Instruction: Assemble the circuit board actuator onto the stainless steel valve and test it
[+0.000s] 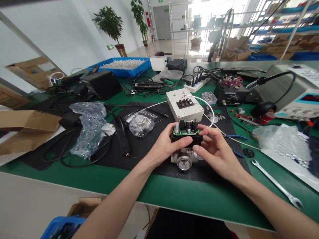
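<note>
Between my two hands is a motorized valve: a metal valve body (184, 161) with a threaded opening facing me, a black housing (183, 142) above it, and a green circuit board (186, 131) with capacitors on top. My left hand (169, 141) grips the housing from the left, its thumb across the front. My right hand (216, 149) holds the other side, thumb at the front and fingers at the board's right edge. Just behind stands a light grey box (185, 111) with red and black terminals on top. A white cable (211, 109) curves from it toward the valve.
A wrench (276, 184) and blue-handled pliers (236, 136) lie to the right. Leftward are a plastic-wrapped part (142, 124), a black handheld tool (121, 136) and bubble wrap (88, 126). Farther back stand a dish of small parts (209, 97), a power strip (196, 84) and a bench instrument (299, 89).
</note>
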A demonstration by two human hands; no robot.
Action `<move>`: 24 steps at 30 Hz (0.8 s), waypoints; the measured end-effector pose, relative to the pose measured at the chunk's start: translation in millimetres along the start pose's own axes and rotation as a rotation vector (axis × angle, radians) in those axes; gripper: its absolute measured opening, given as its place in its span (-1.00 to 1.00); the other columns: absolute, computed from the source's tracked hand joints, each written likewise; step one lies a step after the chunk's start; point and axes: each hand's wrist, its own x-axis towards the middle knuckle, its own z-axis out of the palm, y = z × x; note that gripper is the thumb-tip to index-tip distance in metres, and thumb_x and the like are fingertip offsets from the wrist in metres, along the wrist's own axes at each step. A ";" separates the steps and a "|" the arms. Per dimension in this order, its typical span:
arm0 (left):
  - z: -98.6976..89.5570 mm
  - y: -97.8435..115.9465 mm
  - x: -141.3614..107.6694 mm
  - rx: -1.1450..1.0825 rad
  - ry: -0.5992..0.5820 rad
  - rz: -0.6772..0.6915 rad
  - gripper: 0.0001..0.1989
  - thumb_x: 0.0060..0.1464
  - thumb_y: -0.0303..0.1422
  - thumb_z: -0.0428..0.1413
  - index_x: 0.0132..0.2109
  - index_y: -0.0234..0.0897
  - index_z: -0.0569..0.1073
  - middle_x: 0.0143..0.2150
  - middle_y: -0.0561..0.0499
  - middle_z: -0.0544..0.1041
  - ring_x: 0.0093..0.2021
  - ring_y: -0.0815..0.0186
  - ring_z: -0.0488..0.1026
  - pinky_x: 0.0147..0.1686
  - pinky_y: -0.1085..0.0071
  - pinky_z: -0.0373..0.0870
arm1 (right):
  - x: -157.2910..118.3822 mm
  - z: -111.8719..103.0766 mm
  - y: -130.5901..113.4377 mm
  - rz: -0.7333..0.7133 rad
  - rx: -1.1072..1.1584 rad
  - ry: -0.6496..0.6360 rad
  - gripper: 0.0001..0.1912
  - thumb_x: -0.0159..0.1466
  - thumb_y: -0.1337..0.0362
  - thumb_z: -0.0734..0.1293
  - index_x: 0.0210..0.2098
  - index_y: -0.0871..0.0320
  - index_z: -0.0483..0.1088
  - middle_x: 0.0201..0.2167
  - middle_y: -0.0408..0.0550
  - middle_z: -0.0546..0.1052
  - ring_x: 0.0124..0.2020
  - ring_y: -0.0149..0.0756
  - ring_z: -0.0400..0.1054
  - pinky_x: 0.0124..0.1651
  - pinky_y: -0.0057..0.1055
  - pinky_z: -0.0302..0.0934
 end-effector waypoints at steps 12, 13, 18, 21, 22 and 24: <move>7.0 -19.5 5.6 -0.268 0.092 -0.093 -0.36 0.06 -0.08 0.45 0.19 -0.30 0.53 0.24 -0.21 0.58 0.19 0.01 0.57 0.22 0.11 0.46 | -38.0 -13.3 7.1 -0.166 -0.915 -0.006 -0.06 0.25 -0.03 0.59 0.43 0.07 0.11 0.39 0.23 0.34 0.39 0.17 0.27 0.42 0.23 0.25; 7.9 -19.4 6.6 -0.274 0.083 -0.097 -0.37 0.06 -0.07 0.45 0.17 -0.30 0.54 0.24 -0.21 0.59 0.15 0.02 0.59 0.20 0.12 0.47 | -40.7 -11.3 7.9 -0.194 -0.949 -0.056 -0.08 0.25 -0.01 0.59 0.42 0.08 0.13 0.37 0.23 0.37 0.39 0.17 0.28 0.41 0.21 0.26; 7.4 -17.5 8.7 -0.285 0.103 -0.124 -0.37 0.05 -0.01 0.44 0.14 -0.31 0.59 0.17 -0.20 0.63 0.04 0.07 0.63 0.15 0.16 0.51 | -35.2 -0.1 17.4 -0.198 -1.020 -0.171 -0.33 0.36 0.20 0.51 0.33 0.19 0.22 0.20 0.25 0.51 0.21 0.12 0.42 0.27 0.15 0.39; 7.6 -16.0 7.7 -0.279 0.119 -0.143 -0.36 0.06 0.02 0.43 0.13 -0.33 0.60 0.13 -0.21 0.65 0.03 0.06 0.63 0.17 0.15 0.50 | -29.0 3.4 19.6 -0.179 -1.027 -0.127 -0.51 0.40 0.26 0.46 0.25 0.19 0.30 0.08 0.20 0.56 0.08 0.08 0.47 0.12 0.09 0.46; 8.2 -15.0 6.8 -0.277 0.117 -0.150 -0.36 0.06 0.03 0.42 0.13 -0.33 0.60 0.13 -0.21 0.66 0.04 0.05 0.63 0.17 0.15 0.49 | -28.9 3.8 19.3 -0.180 -1.031 -0.119 -0.53 0.41 0.24 0.46 0.22 0.18 0.31 0.05 0.19 0.57 0.04 0.08 0.48 0.08 0.09 0.46; 9.8 -11.7 3.5 -0.279 0.084 -0.173 -0.36 0.10 0.06 0.39 0.13 -0.33 0.61 0.10 -0.22 0.67 0.06 0.03 0.63 0.17 0.14 0.49 | -32.6 4.6 17.3 -0.204 -1.036 -0.106 -0.55 0.41 0.15 0.47 0.19 0.17 0.34 0.02 0.17 0.59 -0.01 0.09 0.50 0.05 0.11 0.45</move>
